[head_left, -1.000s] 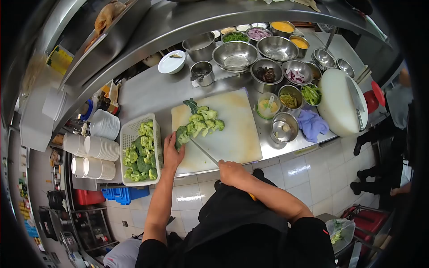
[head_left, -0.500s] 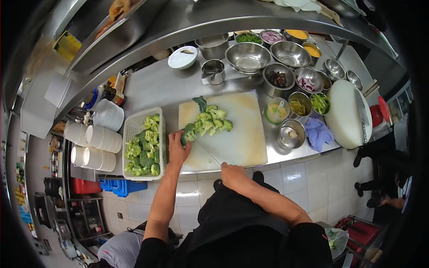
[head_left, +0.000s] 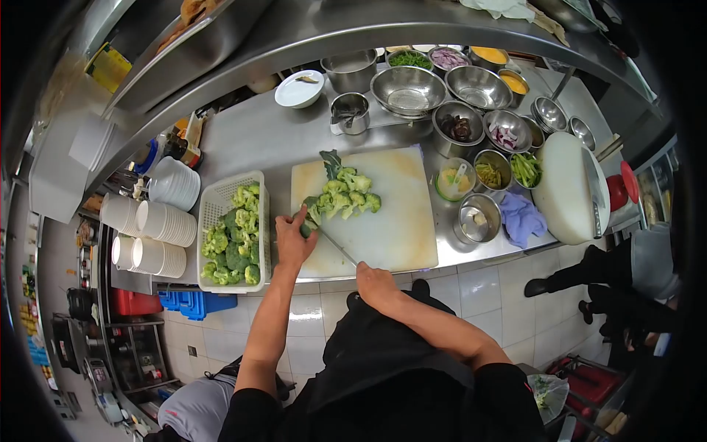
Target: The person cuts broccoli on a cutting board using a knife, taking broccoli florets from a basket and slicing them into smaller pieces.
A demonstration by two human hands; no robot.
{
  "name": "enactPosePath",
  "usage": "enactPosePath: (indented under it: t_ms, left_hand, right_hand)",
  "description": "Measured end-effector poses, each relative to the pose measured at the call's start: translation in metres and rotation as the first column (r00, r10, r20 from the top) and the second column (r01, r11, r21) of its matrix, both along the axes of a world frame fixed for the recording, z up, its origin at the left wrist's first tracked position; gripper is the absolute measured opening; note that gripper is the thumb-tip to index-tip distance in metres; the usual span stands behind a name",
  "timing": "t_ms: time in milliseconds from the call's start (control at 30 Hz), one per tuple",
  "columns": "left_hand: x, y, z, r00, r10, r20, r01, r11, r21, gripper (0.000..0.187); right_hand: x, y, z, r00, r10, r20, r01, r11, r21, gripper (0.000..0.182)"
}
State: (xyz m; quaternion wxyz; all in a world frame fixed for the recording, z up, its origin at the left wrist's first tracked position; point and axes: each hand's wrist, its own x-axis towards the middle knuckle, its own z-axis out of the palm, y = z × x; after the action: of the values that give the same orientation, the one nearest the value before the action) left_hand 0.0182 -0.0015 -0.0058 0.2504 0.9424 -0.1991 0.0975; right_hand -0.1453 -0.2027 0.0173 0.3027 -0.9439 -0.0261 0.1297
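My left hand [head_left: 295, 241] grips a broccoli head [head_left: 312, 214] at the left side of the white cutting board [head_left: 398, 236]. My right hand [head_left: 377, 285] is closed around the handle of a knife [head_left: 338, 249] near the board's front edge. The blade points up and left, its tip end beside the held broccoli. Cut broccoli florets [head_left: 349, 199] lie in a loose pile just right of my left hand, with a dark green leaf [head_left: 331, 163] at their top. Left of the board, a white plastic basket [head_left: 209, 199] holds more broccoli pieces [head_left: 237, 254].
Stacked white bowls [head_left: 161, 221] stand left of the basket. Steel bowls [head_left: 458, 130] with chopped ingredients, a purple cloth [head_left: 522, 219] and a thick round white block [head_left: 574, 188] with a cleaver occupy the right side. A steel shelf [head_left: 353, 37] spans overhead. Other people stand at right and lower left.
The knife's blade has turned and shows more of its flat side beside the broccoli. My left fingers have shifted slightly on it. At the right, another person's leg has moved leftward.
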Motion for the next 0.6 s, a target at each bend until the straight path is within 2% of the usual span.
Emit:
enactPosePath:
  t_ms: [67, 133, 167, 233, 267, 333, 467, 500, 533, 600]
  left_hand:
    - [0.001, 0.003, 0.001, 1.0, 0.005, -0.02, -0.004, 0.999, 0.048, 0.07]
    - [0.001, 0.009, 0.0, 0.987, -0.151, 0.059, 0.15, 0.989, 0.02, 0.071]
    - [0.0, 0.011, -0.001, 0.987, -0.147, 0.058, 0.146, 0.989, 0.021, 0.071]
    - [-0.006, 0.018, 0.0, 0.993, -0.111, -0.028, 0.104, 0.977, -0.188, 0.065]
    - [-0.009, 0.021, -0.001, 0.994, -0.103, -0.029, 0.096, 0.978, -0.185, 0.065]
    - [-0.015, 0.023, -0.002, 0.996, -0.054, 0.075, 0.066, 0.985, -0.159, 0.063]
    - [-0.015, 0.024, -0.003, 1.0, 0.018, -0.005, -0.019, 0.985, -0.173, 0.062]
    - [-0.015, 0.023, 0.0, 1.0, 0.023, -0.014, -0.025, 0.974, -0.223, 0.059]
    - [-0.014, 0.023, 0.003, 0.999, 0.027, -0.021, -0.032, 0.962, -0.272, 0.055]
    - [-0.014, 0.024, 0.006, 0.999, 0.024, -0.033, -0.032, 0.966, -0.258, 0.052]
  right_hand:
    - [0.007, -0.002, -0.002, 1.0, -0.003, -0.009, 0.003, 1.0, 0.008, 0.015]
    - [0.011, -0.012, 0.003, 0.999, 0.027, -0.046, -0.026, 1.0, 0.011, 0.019]
    - [0.013, -0.019, 0.006, 0.998, 0.03, -0.046, -0.03, 0.999, 0.011, 0.019]
    - [0.012, -0.031, 0.013, 0.995, -0.018, -0.1, 0.02, 0.999, 0.026, 0.024]
    - [0.01, -0.033, 0.017, 0.992, -0.002, -0.127, 0.005, 1.0, 0.027, 0.026]
    - [0.003, -0.035, 0.027, 0.985, 0.047, -0.168, -0.042, 0.999, 0.031, 0.029]
    - [-0.001, -0.026, 0.037, 0.97, 0.104, -0.22, -0.092, 0.994, 0.064, 0.029]
    - [-0.001, -0.026, 0.039, 0.969, 0.105, -0.222, -0.094, 0.994, 0.061, 0.029]
    - [0.001, -0.026, 0.042, 0.979, 0.102, -0.174, -0.087, 0.992, 0.094, 0.027]
    - [0.007, -0.024, 0.043, 0.985, 0.113, -0.131, -0.098, 0.989, 0.114, 0.024]
